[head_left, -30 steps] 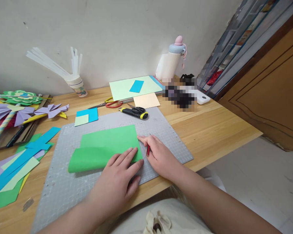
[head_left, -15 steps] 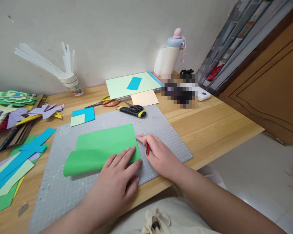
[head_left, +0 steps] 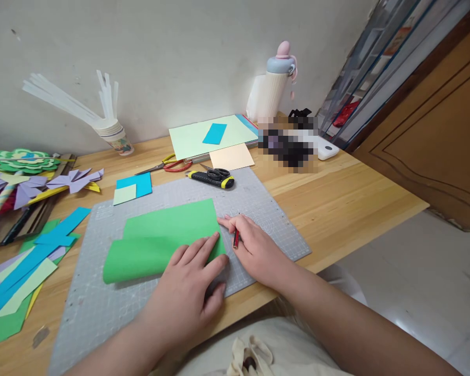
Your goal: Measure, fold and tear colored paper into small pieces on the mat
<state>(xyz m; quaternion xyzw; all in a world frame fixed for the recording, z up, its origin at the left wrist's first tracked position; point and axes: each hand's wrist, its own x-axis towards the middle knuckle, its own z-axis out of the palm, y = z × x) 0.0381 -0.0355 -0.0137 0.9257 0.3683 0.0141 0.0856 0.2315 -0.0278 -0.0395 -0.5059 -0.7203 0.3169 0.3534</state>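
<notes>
A green sheet of paper [head_left: 172, 219] lies on the grey cutting mat [head_left: 86, 313], its near side curled over towards the far side without a flat crease at the left. My left hand [head_left: 191, 277] rests on the folded part near its right end, fingers spread and pressing down. A pencil [head_left: 236, 238], dark red and black, is held in my right hand [head_left: 254, 245], whose outstretched fingertip is at the sheet's right edge. The pencil's tip is hidden. Beyond the paper lie a black and yellow utility knife [head_left: 209, 179] and small black-handled scissors [head_left: 219, 173].
Red and yellow-handled scissors [head_left: 176, 164] lie behind the mat. At left are coloured paper strips [head_left: 39, 256] and paper flowers [head_left: 23, 162]. A paper cup [head_left: 115, 138] with white strips and a bottle [head_left: 276, 89] stand by the wall. The table edge [head_left: 376, 236] is at right.
</notes>
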